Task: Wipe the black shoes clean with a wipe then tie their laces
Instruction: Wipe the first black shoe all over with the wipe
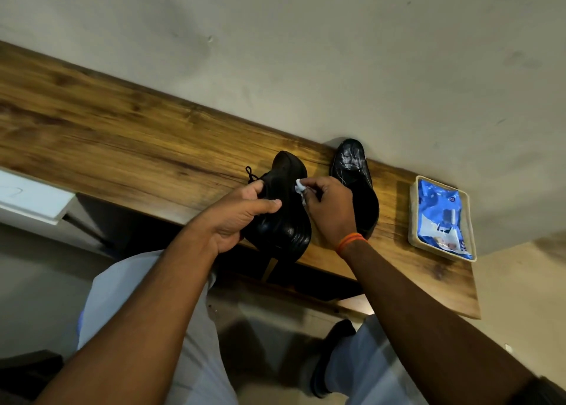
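Shoe-wiping is under way on the wooden desk [122, 135]. One black shoe [283, 208] sits at its near edge, heel toward the person and toe pointing to about 12 o'clock. The left hand [242, 217] grips its left flank, thumb over the top and fingers curled against the side near the loose lace [251, 174]. The right hand [330, 208] has its fingers pinched together on a small white wipe [299, 187], pressed to the shoe's upper right side.

The second black shoe [355, 184] stands just beside the first at 3 o'clock, its toe streaked with pale marks. Farther out at 3 o'clock a tray [413, 214] holds a blue pack of wipes [441, 217].

The shoe looks stiff and moderately heavy, with a smooth, glossy upper that is probably slippery once wet; a hold around the firm heel and sole edge should steady it best. The wipe is soft, limp and light, so it needs bunching under the fingertips. The thin laces should suit a fingertip pinch.
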